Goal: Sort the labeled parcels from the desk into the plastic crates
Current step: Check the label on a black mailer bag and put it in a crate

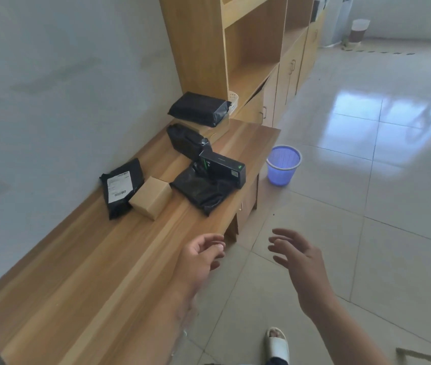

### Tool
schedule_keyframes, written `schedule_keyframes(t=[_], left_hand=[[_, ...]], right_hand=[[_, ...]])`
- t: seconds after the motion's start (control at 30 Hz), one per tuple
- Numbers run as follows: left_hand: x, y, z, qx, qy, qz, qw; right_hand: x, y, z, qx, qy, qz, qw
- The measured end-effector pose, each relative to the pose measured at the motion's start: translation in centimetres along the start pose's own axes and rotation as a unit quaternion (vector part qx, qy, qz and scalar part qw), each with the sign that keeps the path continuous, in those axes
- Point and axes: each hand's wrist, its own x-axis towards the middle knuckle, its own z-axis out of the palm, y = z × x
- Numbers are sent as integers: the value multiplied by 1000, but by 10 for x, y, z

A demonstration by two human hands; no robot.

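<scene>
Both hands are hovering empty over the near edge of the wooden tabletop (83,264) and the tiled floor (367,206). The left hand (198,256) is hanging with fingers loosely curled, holding nothing; the right hand (296,254) is reaching forward with fingers spread and relaxed, apart from the left.

The parcels are all lying farther along the tabletop. A black mailer bag with a white shipping label (123,188) is lying nearest the wall; its barcode and print are showing but are too blurred to read. A small brown cardboard box (151,197) is sitting just beside it, touching it. A crumpled black bag (204,192) is lying near the front edge, with a black box carrying green accents (223,167) resting on it; its small lettering is illegible. Behind are lying another black bag (185,140) and a flat black parcel (198,109) by the wooden shelving (248,48). A blue mesh basket (282,167) is standing on the floor beyond the tabletop's end.
</scene>
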Motion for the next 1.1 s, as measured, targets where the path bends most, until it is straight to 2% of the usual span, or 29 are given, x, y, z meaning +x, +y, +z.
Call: schedule_keyframes(t=[0.1,0.3,0.53,0.67,0.8,1.0,1.1], left_hand=[[16,13,18,6,20,-3,1000],[67,28,39,6,57,-59,997],[215,80,61,-58,82,-107,989],[307,109,71,-100,122,-188,969],[378,117,76,-107,198,-272,936],[417,121,82,-62,255,-282,923],[419,118,86,-46,267,-274,923]], right_hand=[[42,-14,-2,-10,-40,10,999],[104,-22,2,-18,-76,48,996],[191,-52,3,-52,-51,49,996],[232,-81,8,-81,-42,33,995],[265,-101,16,-90,-26,22,995],[303,-113,26,-95,-17,35,995],[319,-124,29,-103,-41,35,993]])
